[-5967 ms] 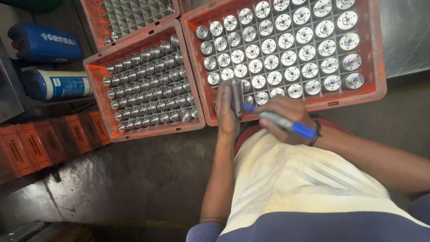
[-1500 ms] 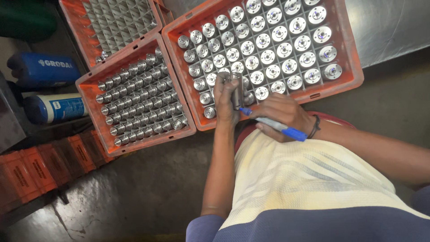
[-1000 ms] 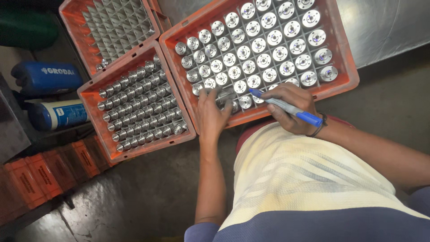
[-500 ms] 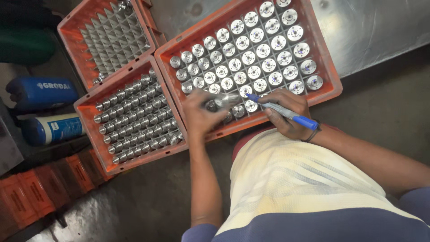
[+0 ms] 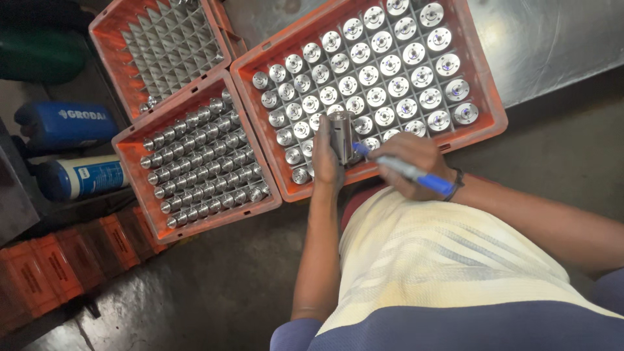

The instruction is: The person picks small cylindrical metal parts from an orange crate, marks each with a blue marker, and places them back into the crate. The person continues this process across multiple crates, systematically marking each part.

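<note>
A large orange plastic crate (image 5: 481, 97) with a grid of upright silver metal cylinders is seen far right on the grey floor (image 5: 214, 286); a smaller orange crate (image 5: 260, 201) of similar cylinders lies to its left. At the large crate's near edge, one shiny metal cylinder (image 5: 340, 135) is held upright in the closed grip of the left hand (image 5: 325, 159). A blue marker pen (image 5: 409, 170) is gripped by the right hand (image 5: 411, 162), its tip touching the cylinder.
</note>
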The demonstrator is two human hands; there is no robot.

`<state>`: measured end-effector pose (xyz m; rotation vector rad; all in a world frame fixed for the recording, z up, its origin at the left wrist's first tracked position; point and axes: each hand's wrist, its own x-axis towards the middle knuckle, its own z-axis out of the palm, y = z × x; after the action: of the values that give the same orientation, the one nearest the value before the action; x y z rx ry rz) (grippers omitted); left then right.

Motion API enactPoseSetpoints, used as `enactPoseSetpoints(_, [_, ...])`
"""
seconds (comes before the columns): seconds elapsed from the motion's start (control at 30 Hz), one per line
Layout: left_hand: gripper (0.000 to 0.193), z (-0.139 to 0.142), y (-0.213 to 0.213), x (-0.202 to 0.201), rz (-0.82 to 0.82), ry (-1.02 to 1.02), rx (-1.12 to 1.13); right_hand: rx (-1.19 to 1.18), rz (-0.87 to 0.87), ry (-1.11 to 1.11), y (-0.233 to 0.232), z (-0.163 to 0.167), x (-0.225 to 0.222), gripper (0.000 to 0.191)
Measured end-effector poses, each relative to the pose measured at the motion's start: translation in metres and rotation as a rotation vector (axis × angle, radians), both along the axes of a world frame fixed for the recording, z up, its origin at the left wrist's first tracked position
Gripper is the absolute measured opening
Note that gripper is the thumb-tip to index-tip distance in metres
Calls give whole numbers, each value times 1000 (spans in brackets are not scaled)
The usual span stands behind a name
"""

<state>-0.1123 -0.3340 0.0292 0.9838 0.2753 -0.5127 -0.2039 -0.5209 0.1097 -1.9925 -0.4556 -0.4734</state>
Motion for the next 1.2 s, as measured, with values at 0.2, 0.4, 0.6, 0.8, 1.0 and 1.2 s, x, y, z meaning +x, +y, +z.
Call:
enactPoseSetpoints(0.2, [33, 0, -5, -1, -89, -97, 60, 5, 10, 44, -2, -1, -2, 18])
enactPoseSetpoints(0.4, [45, 15, 3, 0, -157, -184, 297, 51, 42, 35, -11, 2, -5, 20])
enactPoseSetpoints(0.6, [42, 59, 14, -4, -328, -791, 1292, 171, -118, 189, -36, -2, -17, 19])
enactPoseSetpoints(0.8, [47, 68, -29, -3, -351, -711, 1464, 156, -113, 187, -47, -4, -35, 19])
enactPoseSetpoints(1.0, [49, 63, -36, 29, -643, -651, 1565, 152, -143, 189, -52, 1, -36, 20])
enactPoseSetpoints(1.2, [48, 48, 3, 36, -147, -787, 507, 64, -117, 76, -49, 16, -24, 20])
